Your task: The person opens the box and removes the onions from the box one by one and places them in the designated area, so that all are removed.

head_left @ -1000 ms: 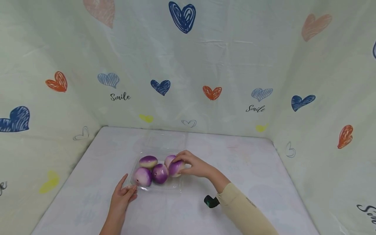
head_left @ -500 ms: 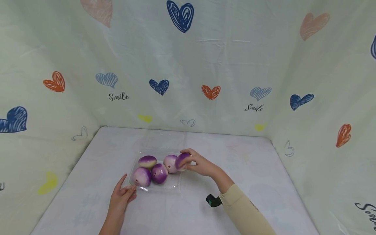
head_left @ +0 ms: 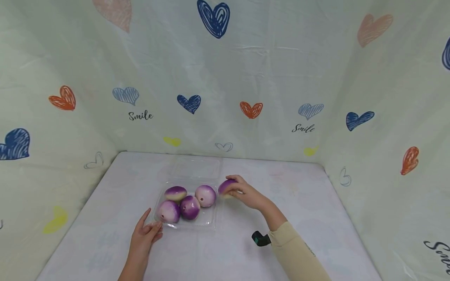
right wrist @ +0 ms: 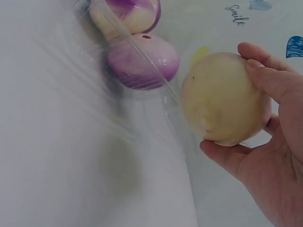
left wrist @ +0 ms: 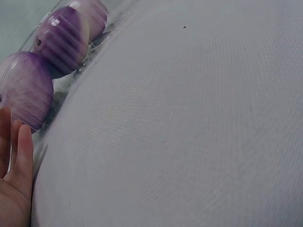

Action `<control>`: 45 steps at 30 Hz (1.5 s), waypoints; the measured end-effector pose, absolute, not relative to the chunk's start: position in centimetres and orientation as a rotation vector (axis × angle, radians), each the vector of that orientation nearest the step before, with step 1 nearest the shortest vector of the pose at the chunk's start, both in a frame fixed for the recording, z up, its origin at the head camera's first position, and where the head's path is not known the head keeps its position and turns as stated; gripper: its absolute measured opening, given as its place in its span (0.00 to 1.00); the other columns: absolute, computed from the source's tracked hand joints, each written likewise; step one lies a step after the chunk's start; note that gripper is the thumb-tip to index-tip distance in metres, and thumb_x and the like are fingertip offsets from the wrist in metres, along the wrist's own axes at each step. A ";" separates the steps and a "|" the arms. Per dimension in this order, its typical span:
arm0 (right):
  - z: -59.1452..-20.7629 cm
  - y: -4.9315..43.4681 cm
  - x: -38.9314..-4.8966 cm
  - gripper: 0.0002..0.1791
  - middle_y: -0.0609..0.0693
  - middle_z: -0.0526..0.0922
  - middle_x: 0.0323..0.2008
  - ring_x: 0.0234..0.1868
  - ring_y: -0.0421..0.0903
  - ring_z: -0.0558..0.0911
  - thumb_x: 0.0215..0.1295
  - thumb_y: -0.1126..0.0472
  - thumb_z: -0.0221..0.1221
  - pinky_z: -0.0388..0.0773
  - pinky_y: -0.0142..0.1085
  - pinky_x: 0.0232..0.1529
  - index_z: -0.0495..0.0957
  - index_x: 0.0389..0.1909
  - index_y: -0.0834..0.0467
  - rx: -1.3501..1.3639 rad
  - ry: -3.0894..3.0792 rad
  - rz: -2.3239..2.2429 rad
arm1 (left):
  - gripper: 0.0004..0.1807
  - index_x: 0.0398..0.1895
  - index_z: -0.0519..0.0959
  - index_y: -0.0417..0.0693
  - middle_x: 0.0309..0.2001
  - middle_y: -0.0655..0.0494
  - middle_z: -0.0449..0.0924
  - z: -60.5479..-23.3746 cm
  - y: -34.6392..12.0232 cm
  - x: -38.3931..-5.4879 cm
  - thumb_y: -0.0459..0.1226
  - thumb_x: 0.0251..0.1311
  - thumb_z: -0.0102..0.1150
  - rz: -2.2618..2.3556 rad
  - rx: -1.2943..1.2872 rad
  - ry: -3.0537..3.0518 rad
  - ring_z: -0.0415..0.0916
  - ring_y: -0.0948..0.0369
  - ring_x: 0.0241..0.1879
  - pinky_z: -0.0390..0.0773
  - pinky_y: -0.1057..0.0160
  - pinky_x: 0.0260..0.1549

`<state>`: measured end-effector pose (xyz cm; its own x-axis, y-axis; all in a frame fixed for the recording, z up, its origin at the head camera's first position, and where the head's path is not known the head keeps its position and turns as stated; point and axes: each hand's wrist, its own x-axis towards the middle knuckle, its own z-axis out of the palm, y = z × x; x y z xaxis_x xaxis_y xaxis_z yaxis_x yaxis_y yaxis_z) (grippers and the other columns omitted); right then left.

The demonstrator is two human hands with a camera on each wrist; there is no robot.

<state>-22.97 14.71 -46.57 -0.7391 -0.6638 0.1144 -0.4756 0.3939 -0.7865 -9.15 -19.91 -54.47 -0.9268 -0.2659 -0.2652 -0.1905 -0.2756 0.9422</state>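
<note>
A clear plastic clamshell box [head_left: 209, 223] holds several purple-and-cream turnips [head_left: 190, 207] in its tray. My right hand [head_left: 245, 194] grips another turnip [head_left: 225, 188] between thumb and fingers, just beyond the tray's right side. In the right wrist view the pale underside of this held turnip [right wrist: 225, 101] faces the camera, and its shadow falls on the table. At the tray's near left corner, my left hand [head_left: 145, 236] touches the plastic, index finger stretched along the side. The left wrist view has straight fingers [left wrist: 24, 153] beside the nearest turnip [left wrist: 28, 90].
The box's clear lid [head_left: 195, 168] lies folded back toward the rear of the white table [head_left: 281, 203]. A small black device [head_left: 261, 239] shows by the right sleeve [head_left: 295, 249]. A curtain [head_left: 270, 70] printed with hearts encloses the table's back and sides.
My right hand has lifted a turnip from the tray's right end and carried it rightward past the side wall. The left hand keeps its place at the corner.
</note>
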 end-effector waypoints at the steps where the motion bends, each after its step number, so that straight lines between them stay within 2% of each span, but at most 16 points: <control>1: -46.7 14.9 -23.0 0.09 0.58 0.60 0.69 0.67 0.57 0.62 0.72 0.65 0.54 0.66 0.52 0.62 0.83 0.43 0.54 -1.000 2.426 -1.281 | 0.43 0.78 0.48 0.47 0.29 0.63 0.82 -54.5 -19.9 -9.1 0.28 0.64 0.60 -2.399 0.596 -1.862 0.80 0.67 0.31 0.81 0.70 0.32; 9: -47.1 15.5 -23.3 0.10 0.58 0.59 0.68 0.69 0.57 0.58 0.75 0.61 0.51 0.63 0.54 0.63 0.81 0.47 0.56 -0.883 2.418 -1.343 | 0.43 0.78 0.48 0.49 0.28 0.64 0.81 -54.6 -20.0 -9.2 0.29 0.65 0.59 -2.390 0.639 -1.877 0.80 0.68 0.31 0.81 0.70 0.32; 14: -47.7 15.7 -23.5 0.11 0.60 0.60 0.67 0.70 0.58 0.56 0.71 0.62 0.56 0.61 0.56 0.65 0.79 0.51 0.57 -0.885 2.410 -1.369 | 0.43 0.78 0.48 0.50 0.28 0.64 0.81 -54.6 -20.0 -9.2 0.29 0.65 0.59 -2.384 0.653 -1.895 0.80 0.68 0.31 0.81 0.70 0.33; 21: -48.5 15.9 -23.6 0.25 0.58 0.59 0.66 0.66 0.57 0.62 0.61 0.72 0.64 0.74 0.48 0.56 0.74 0.58 0.56 -0.845 2.366 -1.432 | 0.43 0.78 0.47 0.52 0.28 0.65 0.80 -54.6 -20.0 -9.2 0.30 0.66 0.58 -2.374 0.676 -1.924 0.79 0.68 0.31 0.81 0.70 0.34; 25: -48.9 15.9 -23.7 0.30 0.56 0.62 0.63 0.61 0.55 0.67 0.58 0.75 0.65 0.75 0.46 0.53 0.72 0.60 0.54 -0.797 2.401 -1.417 | 0.43 0.78 0.47 0.52 0.28 0.64 0.80 -54.5 -20.0 -9.2 0.29 0.66 0.59 -2.378 0.671 -1.915 0.79 0.68 0.31 0.81 0.69 0.33; 31: -49.8 15.7 -24.1 0.31 0.53 0.66 0.62 0.52 0.50 0.72 0.63 0.65 0.65 0.75 0.42 0.49 0.67 0.66 0.50 -0.683 2.442 -1.376 | 0.43 0.78 0.47 0.50 0.29 0.63 0.81 -54.5 -20.0 -9.2 0.29 0.66 0.59 -2.380 0.632 -1.907 0.79 0.68 0.31 0.81 0.69 0.33; 38: -50.8 15.5 -24.2 0.33 0.61 0.67 0.63 0.44 0.52 0.79 0.67 0.60 0.62 0.77 0.42 0.44 0.60 0.70 0.48 -0.522 2.382 -1.465 | 0.42 0.78 0.48 0.49 0.28 0.63 0.81 -54.5 -20.0 -9.1 0.29 0.66 0.59 -2.369 0.626 -1.911 0.79 0.67 0.30 0.81 0.70 0.33; 45: -51.8 15.1 -24.3 0.32 0.68 0.69 0.57 0.43 0.61 0.82 0.72 0.62 0.56 0.78 0.53 0.42 0.53 0.72 0.54 -0.452 2.342 -1.584 | 0.43 0.78 0.47 0.49 0.29 0.64 0.81 -54.6 -20.0 -9.2 0.28 0.65 0.59 -2.393 0.614 -1.887 0.80 0.67 0.31 0.81 0.70 0.32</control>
